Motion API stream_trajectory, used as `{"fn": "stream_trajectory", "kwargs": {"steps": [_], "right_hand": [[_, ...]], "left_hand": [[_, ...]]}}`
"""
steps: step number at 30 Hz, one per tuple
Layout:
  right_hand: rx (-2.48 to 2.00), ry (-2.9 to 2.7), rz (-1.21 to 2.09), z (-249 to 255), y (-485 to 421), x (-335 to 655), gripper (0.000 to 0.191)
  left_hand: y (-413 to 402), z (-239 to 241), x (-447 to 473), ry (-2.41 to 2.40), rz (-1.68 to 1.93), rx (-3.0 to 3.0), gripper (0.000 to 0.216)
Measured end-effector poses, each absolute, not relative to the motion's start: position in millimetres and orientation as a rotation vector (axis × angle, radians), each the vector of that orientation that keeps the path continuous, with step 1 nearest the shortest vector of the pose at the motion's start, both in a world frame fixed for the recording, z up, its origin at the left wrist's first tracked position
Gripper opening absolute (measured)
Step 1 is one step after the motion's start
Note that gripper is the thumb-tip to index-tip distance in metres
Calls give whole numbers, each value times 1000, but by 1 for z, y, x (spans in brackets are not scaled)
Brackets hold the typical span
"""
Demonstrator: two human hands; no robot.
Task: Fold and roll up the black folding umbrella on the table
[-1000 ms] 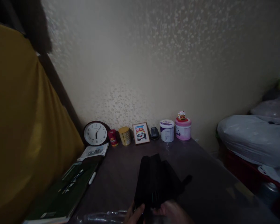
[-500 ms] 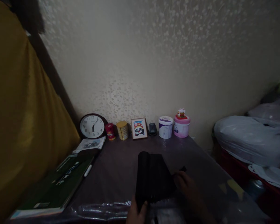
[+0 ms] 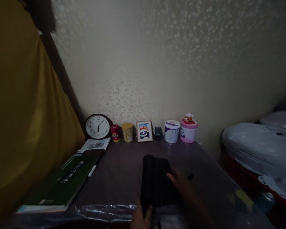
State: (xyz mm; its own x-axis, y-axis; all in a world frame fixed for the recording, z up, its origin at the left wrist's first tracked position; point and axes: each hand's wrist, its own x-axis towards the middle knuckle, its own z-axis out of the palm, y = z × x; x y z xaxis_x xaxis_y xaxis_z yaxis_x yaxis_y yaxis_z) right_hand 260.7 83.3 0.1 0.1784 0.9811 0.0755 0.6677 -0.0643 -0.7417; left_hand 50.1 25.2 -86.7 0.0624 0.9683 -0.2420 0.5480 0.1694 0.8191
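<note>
A black folded cloth bundle [image 3: 157,181] lies over the near part of the table, with a thick rolled fold along its left side. My left hand [image 3: 141,216] is closed on its lower left corner, thumb on top. At the right edge of the bundle, my right hand [image 3: 180,183] grips the cloth, fingers over the upper side and the rest partly hidden. A short dark strap end [image 3: 190,176] sticks out to the right, beyond that hand. The picture is dim, and what exactly the bundle is cannot be made out.
Along the wall stand a clock [image 3: 98,126], a red can [image 3: 115,133], a gold tin [image 3: 127,132], a panda picture [image 3: 144,131], a white tub [image 3: 172,131] and a pink tub [image 3: 188,132] bearing a cat figurine. Green book [image 3: 62,181] and white pen [image 3: 92,170] lie left.
My right hand has moved from the strap at the right onto the bundle's right edge. My left hand keeps its hold on the lower corner. The view has shifted slightly.
</note>
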Motion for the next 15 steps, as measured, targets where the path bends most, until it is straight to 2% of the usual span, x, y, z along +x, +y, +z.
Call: {"fn": "stream_trajectory", "kwargs": {"steps": [9, 12, 15], "right_hand": [[-1429, -1328, 1056, 15, 120, 224, 40], [-1380, -1279, 1096, 14, 133, 196, 49], [-1435, -1358, 1087, 6, 144, 171, 50]], "left_hand": [[26, -79, 50, 1629, 508, 1537, 66], [26, -70, 48, 1617, 424, 1558, 68], [24, -64, 47, 1656, 380, 1522, 68]]}}
